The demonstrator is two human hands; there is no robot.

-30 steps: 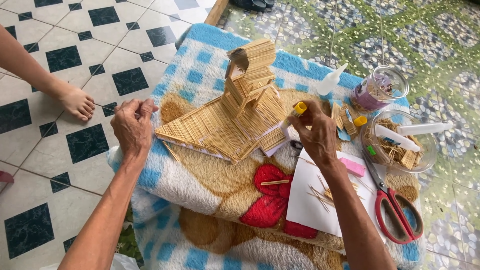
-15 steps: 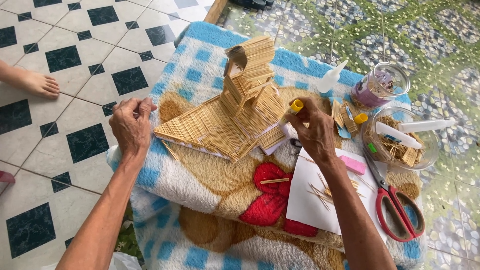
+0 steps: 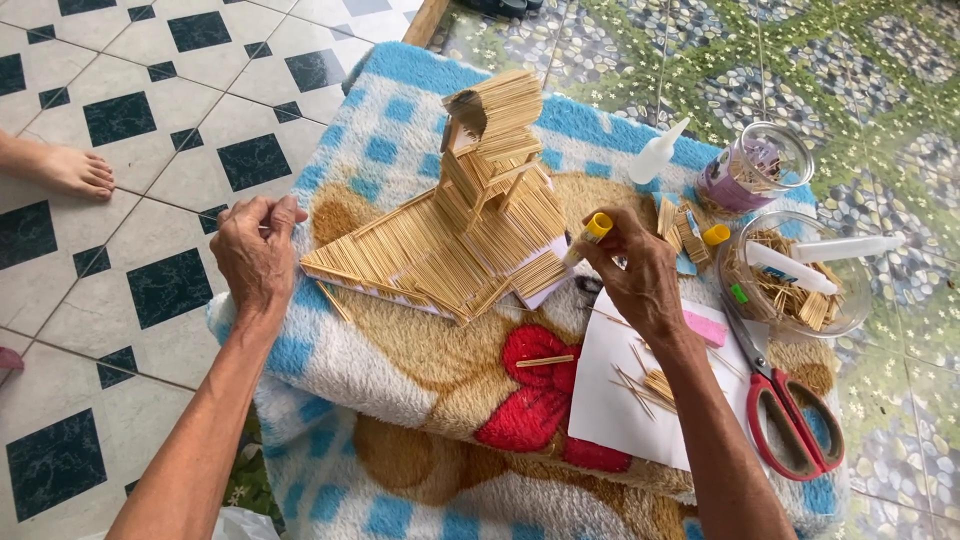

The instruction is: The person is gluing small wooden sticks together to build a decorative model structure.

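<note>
A model house built of thin wooden sticks (image 3: 460,220) stands on a fluffy blue, white and brown blanket (image 3: 400,350). My right hand (image 3: 635,270) grips a small glue tube with a yellow cap (image 3: 590,232), its tip against the model's right edge. My left hand (image 3: 255,250) rests on the blanket's left edge just left of the model's base, fingers curled around what looks like a thin stick.
White paper with loose sticks (image 3: 640,385), a pink eraser (image 3: 705,327), red-handled scissors (image 3: 790,420), a clear bowl of sticks and glue tubes (image 3: 795,275), a jar (image 3: 755,170) and a white glue bottle (image 3: 655,155) lie to the right. Another person's foot (image 3: 70,168) rests on the tiled floor, left.
The other person's foot has drawn back to the left. My right hand with the glue tube shifted slightly along the model's right edge. My left hand barely moved.
</note>
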